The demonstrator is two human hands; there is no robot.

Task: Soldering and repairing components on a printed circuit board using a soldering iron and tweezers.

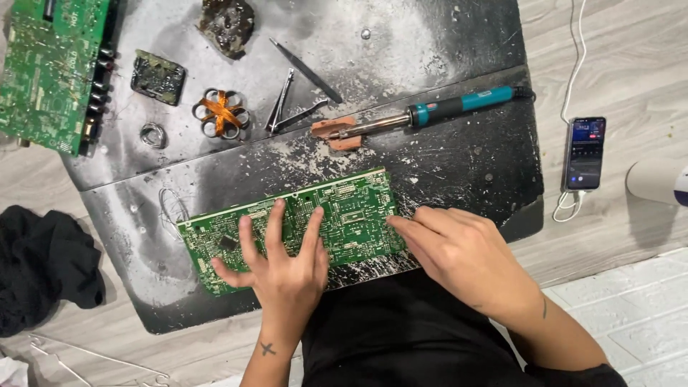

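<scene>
Board (301,222) sits centre frame on the black mat (466,165). My left hand (283,269) lies flat on it, fingers spread; my right hand (451,251) pinches its right edge (fingers curled). Soldering iron (430,115) above, phone (585,153) far right.

A circuit board (337,211) was laid flat on the work mat (459,165), pinned under the left hand (283,276), the right hand (459,251) touching its right edge. Behind it a soldering iron (430,115) was rested; a phone (585,153) was parked off to the right.
</scene>
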